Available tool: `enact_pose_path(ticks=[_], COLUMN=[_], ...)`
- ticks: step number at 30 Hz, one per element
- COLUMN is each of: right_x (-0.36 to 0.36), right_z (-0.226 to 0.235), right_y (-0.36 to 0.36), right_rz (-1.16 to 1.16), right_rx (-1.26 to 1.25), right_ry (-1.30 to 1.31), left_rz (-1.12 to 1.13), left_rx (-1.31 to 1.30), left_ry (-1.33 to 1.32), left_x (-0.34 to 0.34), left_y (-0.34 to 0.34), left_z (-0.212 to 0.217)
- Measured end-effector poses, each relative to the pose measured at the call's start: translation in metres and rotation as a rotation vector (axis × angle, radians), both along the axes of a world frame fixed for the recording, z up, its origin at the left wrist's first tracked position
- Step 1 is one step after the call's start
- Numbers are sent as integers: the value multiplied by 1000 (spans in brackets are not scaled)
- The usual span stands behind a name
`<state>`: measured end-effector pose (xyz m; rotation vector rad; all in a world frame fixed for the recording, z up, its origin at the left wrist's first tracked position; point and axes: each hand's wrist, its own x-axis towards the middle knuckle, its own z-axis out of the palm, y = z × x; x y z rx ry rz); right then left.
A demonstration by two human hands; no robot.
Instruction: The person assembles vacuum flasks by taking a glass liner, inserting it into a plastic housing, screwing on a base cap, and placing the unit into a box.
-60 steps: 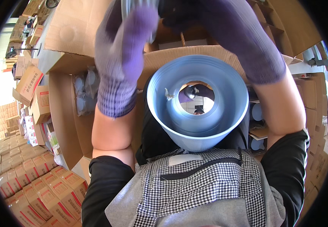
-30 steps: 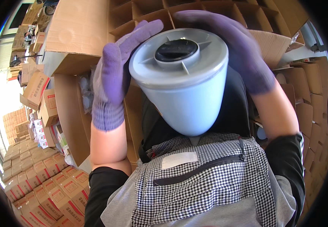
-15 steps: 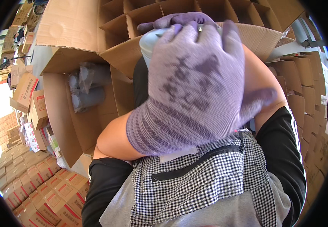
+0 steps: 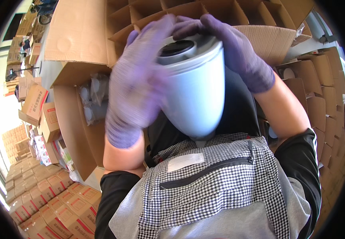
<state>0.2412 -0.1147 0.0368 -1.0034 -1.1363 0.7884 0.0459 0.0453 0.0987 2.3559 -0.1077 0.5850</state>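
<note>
Between my knees stands a light-blue vessel (image 4: pixel 198 93), its wide rimmed end up and its body narrowing toward my apron, where a small grey tip (image 4: pixel 199 143) shows. A black ring (image 4: pixel 177 48) sits in a recess of the wide end. My right hand (image 4: pixel 242 53), in a purple glove, is closed over the far right of the rim, its fingers reaching across the top. Along the vessel's left side is my left hand (image 4: pixel 134 83), gloved too and smeared by motion. Whether it touches the vessel I cannot tell.
Ahead is an open carton (image 4: pixel 77 32) with cardboard dividers. Left of my legs, another open carton (image 4: pixel 75 123) contains plastic-wrapped grey cylindrical items (image 4: pixel 96 93). Stacked sealed cartons (image 4: pixel 57 201) fill the lower left. Open cardboard compartments (image 4: pixel 316 107) line the right side.
My left hand has drawn back to the left from across the vessel's top, uncovering its body and black ring. My right hand, mostly hidden before, now shows on the rim.
</note>
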Motion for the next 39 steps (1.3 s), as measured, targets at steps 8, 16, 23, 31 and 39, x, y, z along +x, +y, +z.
enact_pose_path(ticks=[8, 16, 23, 31, 39], right_x=[-12, -20, -36, -1, -10], right_z=[-2, 52, 23, -28, 23], right_y=[3, -21, -19, 9, -17], right_rz=[-91, -156, -186, -50, -71], right_rx=[124, 273, 152, 49, 104], right_ry=[73, -429, -443, 126, -66], left_rz=[209, 173, 127, 221, 84], left_rx=[51, 127, -87, 354, -12], left_ry=[-23, 89, -48, 159, 19], left_x=[4, -11, -32, 16, -20], left_y=[-26, -5, 1, -82, 6], left_z=[7, 33, 0, 57, 5])
